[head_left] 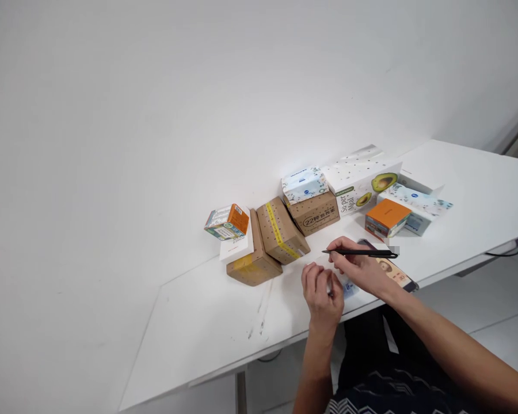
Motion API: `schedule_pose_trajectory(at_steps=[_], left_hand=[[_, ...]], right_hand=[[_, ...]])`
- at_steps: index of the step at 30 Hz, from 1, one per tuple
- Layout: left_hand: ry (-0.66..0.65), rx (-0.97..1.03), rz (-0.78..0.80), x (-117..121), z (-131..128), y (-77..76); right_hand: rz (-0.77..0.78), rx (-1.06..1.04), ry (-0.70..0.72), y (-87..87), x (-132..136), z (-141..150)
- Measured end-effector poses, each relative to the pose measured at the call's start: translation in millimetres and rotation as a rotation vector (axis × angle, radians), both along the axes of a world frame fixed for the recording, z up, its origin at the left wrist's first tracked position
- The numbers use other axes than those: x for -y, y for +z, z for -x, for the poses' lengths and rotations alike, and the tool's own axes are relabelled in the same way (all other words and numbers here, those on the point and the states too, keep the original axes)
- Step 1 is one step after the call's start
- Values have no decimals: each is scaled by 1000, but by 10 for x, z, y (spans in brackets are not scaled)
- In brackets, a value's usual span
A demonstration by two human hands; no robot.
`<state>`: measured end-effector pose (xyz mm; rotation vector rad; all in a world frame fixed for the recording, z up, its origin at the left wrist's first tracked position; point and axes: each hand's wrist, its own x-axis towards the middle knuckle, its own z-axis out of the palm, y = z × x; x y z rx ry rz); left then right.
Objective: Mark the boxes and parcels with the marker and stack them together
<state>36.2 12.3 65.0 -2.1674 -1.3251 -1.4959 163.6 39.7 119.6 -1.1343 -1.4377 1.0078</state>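
Observation:
My right hand (356, 269) pinches a black pen (362, 252), held nearly level with its narrow end pointing left. Close beside it, my left hand (322, 292) is curled with the fingers drawn in. A small dark bit shows between its thumb and fingers, too little to name. Beneath the right hand and wrist lies a phone or tablet-like dark-edged thing (397, 273) with a bright picture, partly covered. A piece with blue print (349, 288) lies between my hands near the table edge, mostly hidden.
Along the wall on the white table (190, 339) stand several brown cardboard boxes (280, 230), a white avocado box (347, 184) and a flowered tissue pack (305, 184). An orange box (387, 215) sits right of my hands, another orange-sided box (228, 221) at left. The table's front edge is close.

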Motion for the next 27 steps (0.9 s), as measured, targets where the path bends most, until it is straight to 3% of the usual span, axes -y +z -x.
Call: schedule_pose_trajectory(at_steps=[4,9,27], left_hand=[[1,-2,-21,-10,11,-33],[1,-3,-11,-8,22,-64],[5,19,4,-3,21,-82]], right_hand=[[-132,156,-72,-78,-20,61],[-114,212,-20,-147,-49,81],[-37,347,48,-65,-75,62]])
